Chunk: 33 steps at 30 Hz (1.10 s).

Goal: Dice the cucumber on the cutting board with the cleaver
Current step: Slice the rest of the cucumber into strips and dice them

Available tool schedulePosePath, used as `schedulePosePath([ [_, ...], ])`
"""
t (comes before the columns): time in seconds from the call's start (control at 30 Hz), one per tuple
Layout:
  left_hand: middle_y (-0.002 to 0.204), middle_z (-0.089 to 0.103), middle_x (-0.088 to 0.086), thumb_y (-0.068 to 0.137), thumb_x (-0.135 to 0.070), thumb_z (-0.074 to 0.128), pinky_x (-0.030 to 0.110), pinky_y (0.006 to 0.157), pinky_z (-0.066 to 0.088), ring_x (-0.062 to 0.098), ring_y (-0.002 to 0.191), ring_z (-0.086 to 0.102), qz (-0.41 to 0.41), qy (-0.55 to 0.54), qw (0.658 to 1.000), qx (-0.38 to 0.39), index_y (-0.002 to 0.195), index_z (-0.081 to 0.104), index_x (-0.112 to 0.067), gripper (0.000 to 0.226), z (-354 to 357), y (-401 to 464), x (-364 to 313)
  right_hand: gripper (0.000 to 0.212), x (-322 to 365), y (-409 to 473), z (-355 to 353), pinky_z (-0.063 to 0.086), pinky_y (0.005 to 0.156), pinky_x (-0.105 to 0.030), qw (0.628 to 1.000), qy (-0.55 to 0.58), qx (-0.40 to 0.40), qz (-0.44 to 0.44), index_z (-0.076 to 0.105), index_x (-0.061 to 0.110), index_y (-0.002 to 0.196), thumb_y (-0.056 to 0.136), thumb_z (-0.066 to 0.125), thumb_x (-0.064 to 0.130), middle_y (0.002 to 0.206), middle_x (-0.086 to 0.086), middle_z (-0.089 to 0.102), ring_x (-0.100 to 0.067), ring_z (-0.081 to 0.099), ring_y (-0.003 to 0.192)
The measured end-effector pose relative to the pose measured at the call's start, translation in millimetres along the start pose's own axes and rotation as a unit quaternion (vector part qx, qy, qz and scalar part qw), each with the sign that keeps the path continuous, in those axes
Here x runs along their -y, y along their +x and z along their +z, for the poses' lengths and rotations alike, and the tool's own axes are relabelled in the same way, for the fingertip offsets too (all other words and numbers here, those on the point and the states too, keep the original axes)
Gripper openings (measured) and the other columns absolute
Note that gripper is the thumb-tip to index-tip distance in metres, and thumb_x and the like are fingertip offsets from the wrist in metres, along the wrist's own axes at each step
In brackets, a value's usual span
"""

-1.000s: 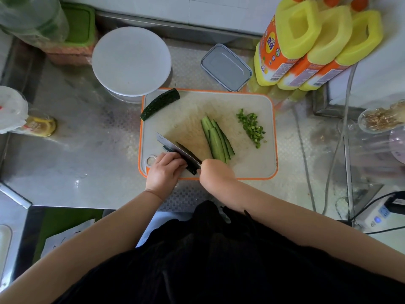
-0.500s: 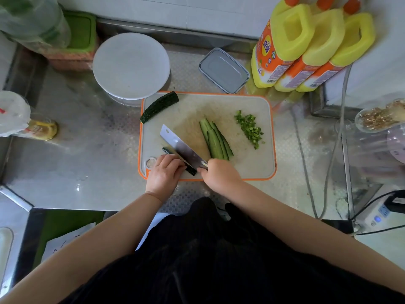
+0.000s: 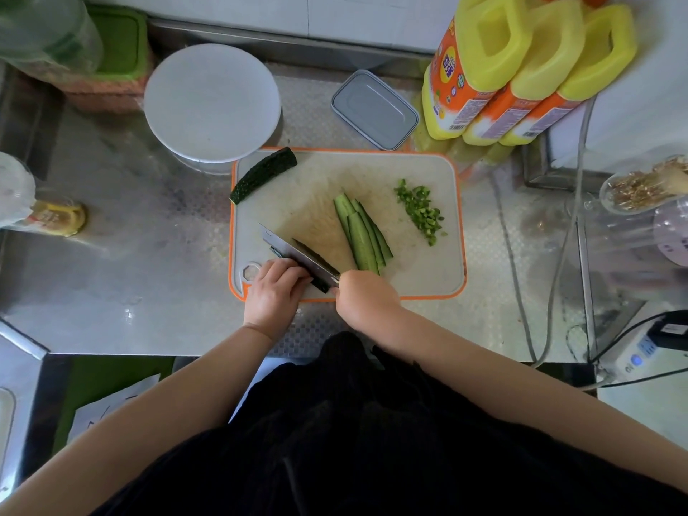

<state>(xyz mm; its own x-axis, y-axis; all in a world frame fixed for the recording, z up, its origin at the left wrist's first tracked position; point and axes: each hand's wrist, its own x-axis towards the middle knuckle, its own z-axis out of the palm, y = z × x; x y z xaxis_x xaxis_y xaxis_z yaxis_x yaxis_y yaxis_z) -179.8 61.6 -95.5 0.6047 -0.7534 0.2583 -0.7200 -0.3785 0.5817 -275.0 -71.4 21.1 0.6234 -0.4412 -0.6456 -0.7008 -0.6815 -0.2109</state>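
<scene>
A white cutting board (image 3: 428, 262) with an orange rim lies on the steel counter. My right hand (image 3: 363, 296) grips the cleaver (image 3: 294, 253) by its handle, blade edge down on a dark cucumber piece (image 3: 318, 283) at the board's near left. My left hand (image 3: 275, 290) holds that piece with curled fingers, right beside the blade. Several long cucumber strips (image 3: 363, 234) lie in the board's middle. A pile of diced green bits (image 3: 420, 210) sits to their right. A cucumber half (image 3: 264, 173) rests on the far left corner.
A white round lid on a bowl (image 3: 212, 102) stands behind the board on the left. A grey lidded box (image 3: 374, 109) and three yellow-orange bottles (image 3: 521, 68) stand behind on the right. Cables (image 3: 521, 292) run along the right side. A jar (image 3: 56, 217) sits far left.
The cleaver blade has come down from a raised, flatter tilt onto the cucumber piece under my left hand. Both hands stay at the board's near edge.
</scene>
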Motion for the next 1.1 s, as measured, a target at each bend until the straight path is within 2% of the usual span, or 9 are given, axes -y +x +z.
schedulePosePath([
  [0.1,0.093,0.064,0.006,0.088,-0.016,0.066,0.033,0.076,0.047,0.025,0.085,0.055,0.0,-0.001,1.0,0.001,0.088,0.071,-0.007,0.01,0,-1,2,0.016,3,-1,2,0.042,0.061,-0.033,1.0,-0.014,0.0,0.012,0.061,0.009,0.102,0.096,0.047,0.013,0.081,-0.006,0.057,-0.028,0.056,0.075],
  [0.23,0.093,0.064,0.008,0.089,-0.018,0.062,0.03,0.077,0.044,0.023,0.087,0.053,-0.013,-0.005,1.0,-0.015,0.087,0.071,-0.005,0.017,-1,2,-1,0.013,9,4,2,0.043,0.06,-0.032,1.0,-0.017,0.002,0.02,0.062,0.009,0.099,0.095,0.05,0.009,0.075,-0.004,0.053,-0.027,0.054,0.071],
  [0.43,0.092,0.065,0.01,0.089,-0.018,0.061,0.027,0.079,0.042,0.021,0.087,0.052,-0.015,-0.008,1.0,-0.026,0.086,0.071,-0.003,0.018,-1,4,-1,0.014,14,5,-1,0.045,0.064,-0.033,0.999,-0.001,0.017,0.035,0.061,0.008,0.101,0.092,0.052,0.004,0.093,-0.009,0.063,-0.029,0.06,0.084],
  [0.63,0.092,0.065,0.009,0.089,-0.019,0.06,0.027,0.077,0.042,0.021,0.087,0.052,-0.025,-0.009,0.999,-0.023,0.086,0.071,-0.004,0.02,0,3,-2,0.016,14,10,3,0.047,0.065,-0.034,1.0,-0.002,0.012,0.028,0.06,0.008,0.098,0.091,0.048,0.0,0.082,-0.006,0.056,-0.028,0.055,0.076],
  [0.77,0.091,0.065,0.009,0.09,-0.02,0.059,0.028,0.076,0.042,0.022,0.085,0.051,-0.019,-0.008,0.999,-0.026,0.085,0.071,-0.004,0.02,-1,2,-2,0.011,8,11,15,0.041,0.058,-0.03,1.0,-0.008,-0.007,0.009,0.061,0.01,0.098,0.094,0.05,0.011,0.079,-0.004,0.058,-0.026,0.06,0.075],
  [0.83,0.091,0.065,0.009,0.09,-0.02,0.059,0.028,0.08,0.042,0.023,0.087,0.052,-0.016,-0.005,0.999,-0.028,0.085,0.071,-0.004,0.02,-1,3,-1,0.022,2,14,11,0.041,0.061,-0.03,0.999,0.044,0.001,0.02,0.061,0.009,0.1,0.097,0.049,0.027,0.082,-0.006,0.059,-0.028,0.06,0.078],
  [0.9,0.091,0.066,0.01,0.089,-0.019,0.059,0.029,0.082,0.042,0.023,0.088,0.052,-0.014,-0.001,0.999,-0.033,0.085,0.071,-0.004,0.02,1,3,-1,0.036,-5,18,5,0.041,0.067,-0.031,0.995,0.095,0.014,0.032,0.06,0.005,0.106,0.096,0.05,0.038,0.097,-0.013,0.064,-0.033,0.06,0.088],
  [1.0,0.09,0.065,0.012,0.089,-0.02,0.058,0.029,0.081,0.041,0.022,0.088,0.05,-0.017,0.002,0.999,-0.032,0.084,0.071,-0.004,0.021,0,3,-2,0.041,-12,19,1,0.039,0.07,-0.03,0.991,0.128,0.013,0.044,0.059,0.004,0.108,0.095,0.05,0.041,0.105,-0.016,0.065,-0.035,0.06,0.098],
  [1.1,0.091,0.064,0.011,0.09,-0.021,0.056,0.029,0.081,0.041,0.022,0.088,0.049,-0.016,0.001,1.0,-0.027,0.085,0.071,-0.004,0.023,-1,2,-3,0.039,-13,13,1,0.038,0.069,-0.03,0.995,0.095,0.006,0.02,0.06,0.005,0.103,0.096,0.048,0.041,0.098,-0.015,0.064,-0.035,0.06,0.095],
])
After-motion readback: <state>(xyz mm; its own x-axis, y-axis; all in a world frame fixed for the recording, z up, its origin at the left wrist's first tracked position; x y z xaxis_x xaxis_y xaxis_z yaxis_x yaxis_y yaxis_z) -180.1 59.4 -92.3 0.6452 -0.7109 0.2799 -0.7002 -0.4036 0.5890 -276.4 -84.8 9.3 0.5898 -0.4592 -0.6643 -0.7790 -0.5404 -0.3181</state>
